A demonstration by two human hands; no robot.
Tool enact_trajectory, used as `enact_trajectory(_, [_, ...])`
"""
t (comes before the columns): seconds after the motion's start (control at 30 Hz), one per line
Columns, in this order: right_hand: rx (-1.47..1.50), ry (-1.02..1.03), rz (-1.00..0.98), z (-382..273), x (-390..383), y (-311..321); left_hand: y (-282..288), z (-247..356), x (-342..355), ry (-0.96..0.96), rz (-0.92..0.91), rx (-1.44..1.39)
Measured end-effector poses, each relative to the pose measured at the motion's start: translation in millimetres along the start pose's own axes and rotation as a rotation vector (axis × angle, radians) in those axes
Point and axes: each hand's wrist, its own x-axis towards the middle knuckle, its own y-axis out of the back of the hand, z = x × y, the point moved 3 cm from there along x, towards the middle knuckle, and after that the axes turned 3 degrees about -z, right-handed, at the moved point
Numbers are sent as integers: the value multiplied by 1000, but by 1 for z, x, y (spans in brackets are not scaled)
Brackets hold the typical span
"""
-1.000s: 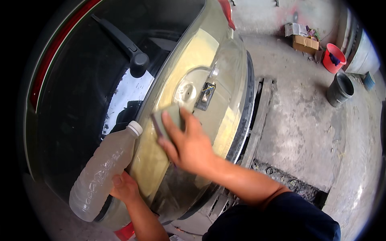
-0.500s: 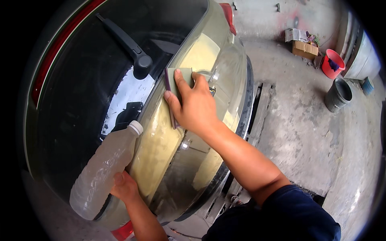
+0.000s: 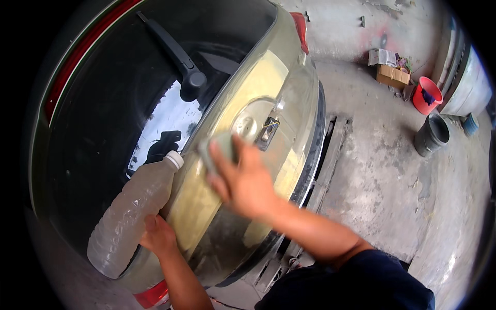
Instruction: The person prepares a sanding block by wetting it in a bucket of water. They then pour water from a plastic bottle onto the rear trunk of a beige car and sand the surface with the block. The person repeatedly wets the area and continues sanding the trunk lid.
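Right hand (image 3: 250,183) palm-down, fingers (image 3: 222,162) over the grey-green block (image 3: 227,143)

Head view: left fisheye of worn pair, upright, facing down on the car (image 3: 191,212), rear end close in. Forearms (image 3: 320,237) enter at lower edge. Floor (image 3: 377,191) and wall (image 3: 338,39) farther off, right.

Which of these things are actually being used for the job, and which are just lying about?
In use:
- grey-green sanding block, in the right hand
- cloudy plastic bottle, in the left hand
- car tailgate, being worked on

Apparently just lying about:
- red bucket
- dark bucket
- cardboard box
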Motion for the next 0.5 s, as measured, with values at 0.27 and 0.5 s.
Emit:
enact_trajectory(0.27, [-29, -114, 94, 47, 63, 19, -8, 6, -3, 116, 87, -26])
enact_trajectory(0.5, [32, 153, -48, -9, -14, 8, -24, 10, -1, -4, 1, 65])
